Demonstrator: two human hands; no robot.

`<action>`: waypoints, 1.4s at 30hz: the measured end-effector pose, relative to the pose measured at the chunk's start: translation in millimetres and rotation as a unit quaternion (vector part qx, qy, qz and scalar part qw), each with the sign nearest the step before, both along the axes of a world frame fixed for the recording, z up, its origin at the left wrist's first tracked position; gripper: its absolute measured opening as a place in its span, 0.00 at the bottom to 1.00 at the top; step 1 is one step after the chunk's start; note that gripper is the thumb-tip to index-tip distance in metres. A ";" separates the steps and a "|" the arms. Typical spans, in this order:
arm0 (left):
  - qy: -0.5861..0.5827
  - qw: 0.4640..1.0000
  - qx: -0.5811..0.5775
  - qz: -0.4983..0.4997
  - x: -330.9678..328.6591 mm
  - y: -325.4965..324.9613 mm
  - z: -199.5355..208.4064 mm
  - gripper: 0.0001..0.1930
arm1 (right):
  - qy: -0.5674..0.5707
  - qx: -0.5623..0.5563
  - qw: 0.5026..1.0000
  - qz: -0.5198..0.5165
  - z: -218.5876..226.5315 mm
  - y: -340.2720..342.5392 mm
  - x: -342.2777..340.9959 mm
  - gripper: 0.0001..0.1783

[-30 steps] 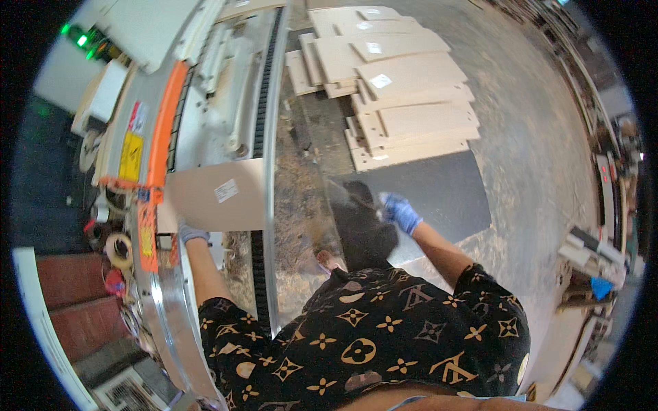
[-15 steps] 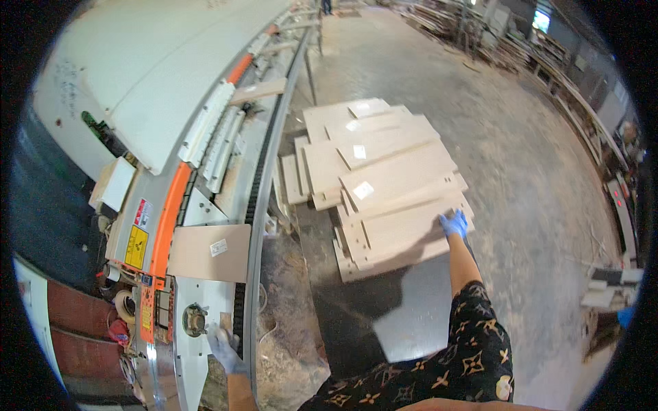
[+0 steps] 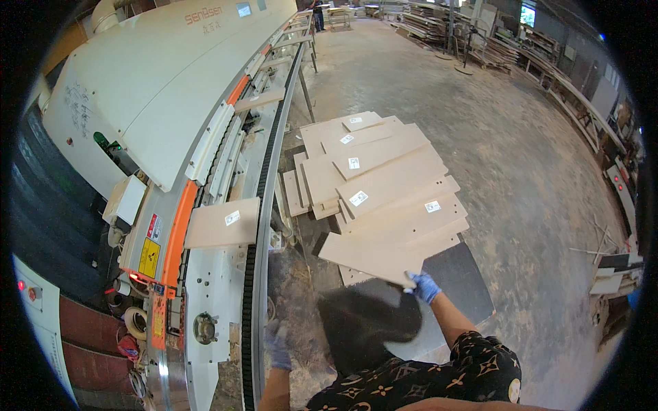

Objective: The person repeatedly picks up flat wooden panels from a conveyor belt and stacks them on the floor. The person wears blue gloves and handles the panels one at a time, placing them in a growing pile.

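Note:
My right hand (image 3: 424, 287), in a blue glove, is closed on the near right corner of a beige wooden board (image 3: 367, 257). The board lies tilted, lifted off the front of the stack, with a dark edge at its far left end. Beneath and beyond it fan out several flat boards (image 3: 384, 183), most with white labels. Motion smears my left hand (image 3: 278, 346), also gloved, beside the machine's rail; its fingers do not read. Another labelled board (image 3: 223, 225) lies on the machine's feed track, further off than my left hand.
The long edge-banding machine (image 3: 171, 89) with an orange strip (image 3: 180, 219) and a dark conveyor chain (image 3: 248, 301) runs along my left. A dark sheet (image 3: 459, 274) lies under the stack. Timber piles (image 3: 425, 27) line the far right, and a person (image 3: 318, 15) stands far ahead.
My right hand has pulled a board from the stack toward me and left, turning it. My left hand has moved right, off the machine. The board on the track has moved farther away.

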State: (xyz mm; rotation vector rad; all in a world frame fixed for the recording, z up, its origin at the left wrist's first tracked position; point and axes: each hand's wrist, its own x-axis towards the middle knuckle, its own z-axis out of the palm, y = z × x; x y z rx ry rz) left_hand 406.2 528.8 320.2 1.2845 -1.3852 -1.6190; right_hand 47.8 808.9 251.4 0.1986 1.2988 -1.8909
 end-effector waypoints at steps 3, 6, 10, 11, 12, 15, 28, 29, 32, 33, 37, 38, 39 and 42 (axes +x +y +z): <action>0.057 0.979 0.024 -0.195 -21.0 24.2 -1.8 0.17 | 0.009 -0.024 0.996 0.080 43.0 -12.7 76.3 0.23; 0.175 0.951 0.204 -0.157 -44.8 57.8 17.5 0.23 | 0.018 -0.107 0.983 0.151 85.4 -31.9 145.9 0.24; 0.217 0.969 0.115 0.035 -35.4 66.5 50.9 0.23 | 0.081 0.030 0.960 0.265 112.4 -94.0 233.1 0.25; 0.293 0.937 0.133 0.135 -25.0 59.5 56.1 0.23 | 0.065 -0.072 0.956 0.277 115.1 -107.7 249.4 0.28; 0.265 0.939 0.146 0.162 -9.2 41.0 59.4 0.26 | 0.108 -0.077 0.942 0.307 117.7 -121.8 257.9 0.28; 0.195 0.944 0.159 0.213 67.3 -15.5 63.3 0.32 | 0.049 -0.145 0.922 0.356 122.0 -141.8 287.5 0.25; 0.253 0.925 0.051 0.278 187.0 -215.4 -24.5 0.26 | -0.052 0.013 0.945 0.321 91.8 -128.0 298.7 0.25; 0.234 0.928 0.016 0.290 181.6 -220.2 -24.9 0.26 | -0.059 -0.032 0.943 0.326 90.9 -126.9 298.3 0.25; 0.257 0.913 0.055 0.312 166.1 -225.7 -19.0 0.25 | -0.069 -0.030 0.950 0.303 89.6 -124.8 292.0 0.25; 0.283 0.903 0.081 0.313 162.5 -226.5 -15.5 0.24 | -0.068 -0.025 0.952 0.298 90.0 -124.6 288.9 0.26; 0.252 0.903 0.148 0.315 155.2 -231.4 -0.6 0.24 | -0.081 -0.003 0.963 0.257 93.5 -118.9 271.3 0.20; 0.245 0.909 0.163 0.295 153.0 -234.2 1.4 0.25 | -0.083 -0.001 0.963 0.256 93.1 -116.1 266.5 0.20; 0.236 0.917 0.179 0.268 149.0 -237.6 2.8 0.26 | -0.084 0.000 0.965 0.248 92.2 -111.8 259.3 0.20; 0.217 0.937 0.212 0.171 126.8 -252.6 0.3 0.29 | -0.085 0.016 0.979 0.186 84.6 -84.6 233.0 0.21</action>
